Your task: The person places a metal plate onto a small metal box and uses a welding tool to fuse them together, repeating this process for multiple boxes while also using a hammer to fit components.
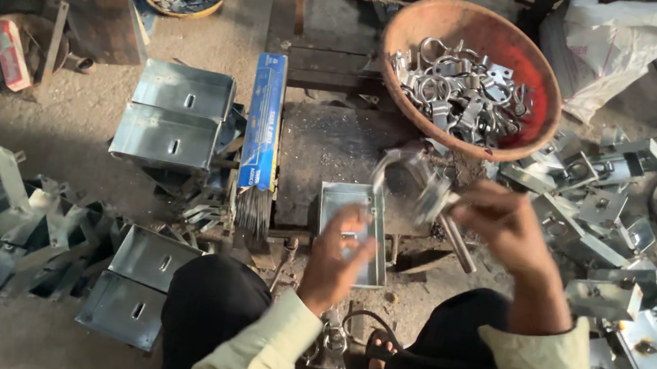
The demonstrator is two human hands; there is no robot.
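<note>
Below the big rust-red bowl (pixel 536 72), which is heaped with grey metal clamps and rings (pixel 459 91), a person is sitting on the dusty concrete floor (pixel 76 129) and working with both hands. Just below the bowl's near rim, the right hand (pixel 508 229) is closing its fingers around a steel rod-like tool (pixel 458 243) with a curved clamp piece (pixel 408 175) at its upper end; motion blur is smearing that piece, so its exact shape cannot be told. Further below the bowl and a little to its left, the left hand (pixel 339 256) is resting on a shallow folded sheet-metal tray (pixel 356 206), fingers curled over its middle, pressing rather than gripping. Judging from this, the step in hand is fitting a clamp onto the tray, and the next move would call for steadying the tray while the clamp is being lined up with its spot. Left of the bowl, shiny boxy brackets (pixel 178 114) with slots are lying stacked, beside a blue pack of thin rods (pixel 263 131); right of it, finished brackets (pixel 601 217) are piling up, their edges sharp and bright.
</note>
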